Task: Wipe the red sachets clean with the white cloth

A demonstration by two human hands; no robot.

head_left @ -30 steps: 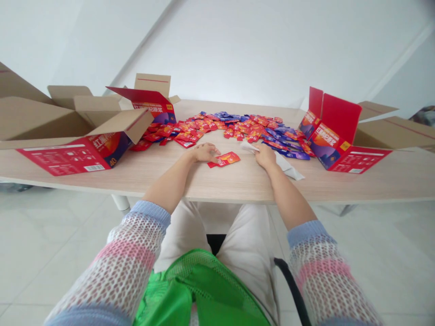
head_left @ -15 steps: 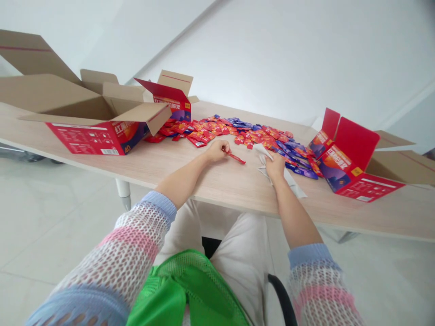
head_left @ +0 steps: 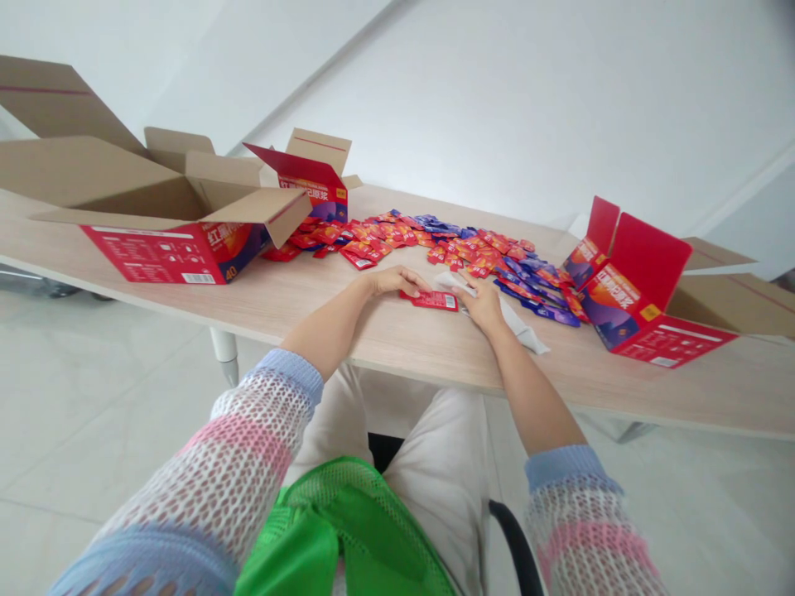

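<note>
A small red sachet (head_left: 435, 300) lies nearly flat just over the tabletop, its printed barcode side facing up. My left hand (head_left: 402, 282) grips the sachet's left end between thumb and fingers. My right hand (head_left: 483, 303) is closed on a white cloth (head_left: 518, 325), which trails to the right across the table. The cloth's front part is at the sachet's right end; whether they touch I cannot tell. Behind both hands spreads a long pile of red sachets (head_left: 373, 240) and purple sachets (head_left: 527, 277).
A large open carton (head_left: 155, 252) stands at the left, flaps spread. Behind it is a smaller open red box (head_left: 314, 189). Another open red box (head_left: 639, 310) sits at the right beside the pile. The wooden table (head_left: 397, 343) has its front edge above my lap; a white wall rises behind.
The sachet has turned from edge-on to its broad barcode face. My right hand has moved left with the cloth, up to the sachet's right end.
</note>
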